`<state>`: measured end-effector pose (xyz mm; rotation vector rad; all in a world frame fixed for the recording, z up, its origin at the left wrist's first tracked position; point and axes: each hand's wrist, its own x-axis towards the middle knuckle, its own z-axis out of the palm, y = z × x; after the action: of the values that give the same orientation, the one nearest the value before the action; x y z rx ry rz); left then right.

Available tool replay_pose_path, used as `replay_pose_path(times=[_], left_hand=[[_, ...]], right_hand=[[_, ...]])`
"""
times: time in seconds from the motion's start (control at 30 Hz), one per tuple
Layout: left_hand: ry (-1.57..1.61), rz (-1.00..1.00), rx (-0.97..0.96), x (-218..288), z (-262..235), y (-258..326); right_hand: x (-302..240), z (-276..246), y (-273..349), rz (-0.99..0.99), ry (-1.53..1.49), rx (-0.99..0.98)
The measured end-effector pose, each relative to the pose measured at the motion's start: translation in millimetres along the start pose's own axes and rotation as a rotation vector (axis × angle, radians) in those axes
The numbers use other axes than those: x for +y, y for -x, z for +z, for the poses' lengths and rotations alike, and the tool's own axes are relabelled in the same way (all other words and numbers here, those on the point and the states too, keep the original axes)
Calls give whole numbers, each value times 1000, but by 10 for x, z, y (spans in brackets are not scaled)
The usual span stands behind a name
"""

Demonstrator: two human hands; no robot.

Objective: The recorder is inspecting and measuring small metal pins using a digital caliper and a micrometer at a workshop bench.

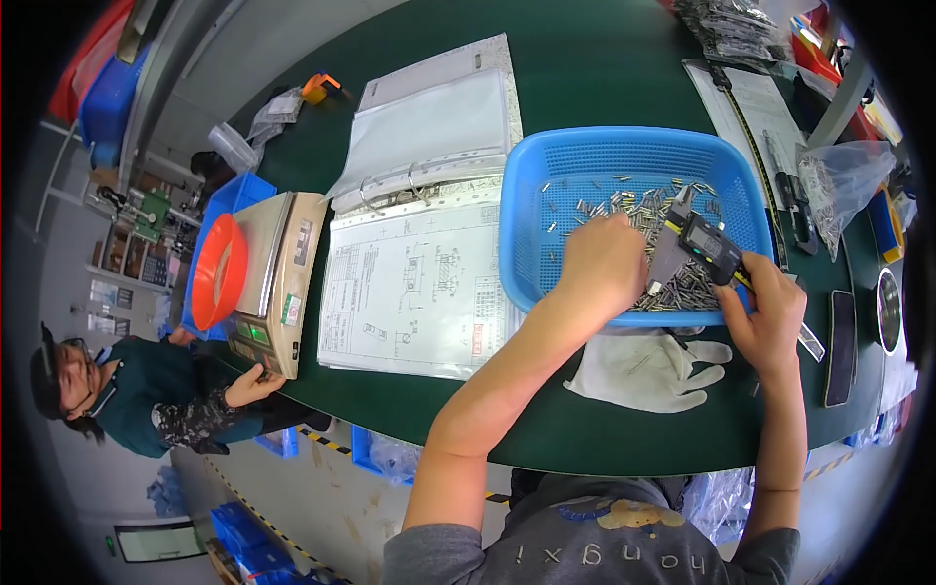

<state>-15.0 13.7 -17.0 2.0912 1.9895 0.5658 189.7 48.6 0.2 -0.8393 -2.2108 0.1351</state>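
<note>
My right hand (770, 314) is closed around a digital caliper (710, 244) with a small grey display. It holds the caliper at a slant over a blue plastic basket (513, 229). Many small metal pins (690, 289) lie in the basket, heaped toward its near right part. My left hand (606, 261) is inside the basket beside the caliper's jaws, with its fingers curled together. Its fingertips are turned away, so whatever they hold is hidden. Just below the basket lies a white glove (645, 372) on the green table (570, 439).
An open binder with drawings (414, 292) lies left of the basket. Farther left, a scale (283, 278) stands by an orange-red bowl (219, 271), with another person's hand (253, 386) on it. A phone (838, 349) and a bag of parts (840, 190) lie at right.
</note>
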Motion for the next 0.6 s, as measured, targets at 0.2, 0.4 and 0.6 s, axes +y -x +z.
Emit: replay_pose_path(times=[0.2, 0.4, 0.6], left_hand=[[697, 4, 291, 49, -133, 70], [1341, -74, 138, 140, -159, 149], [1394, -38, 171, 213, -101, 179]], right_hand=[[-80, -75, -16, 33, 42, 1], [51, -191, -54, 202, -138, 187], [144, -218, 18, 69, -10, 234]])
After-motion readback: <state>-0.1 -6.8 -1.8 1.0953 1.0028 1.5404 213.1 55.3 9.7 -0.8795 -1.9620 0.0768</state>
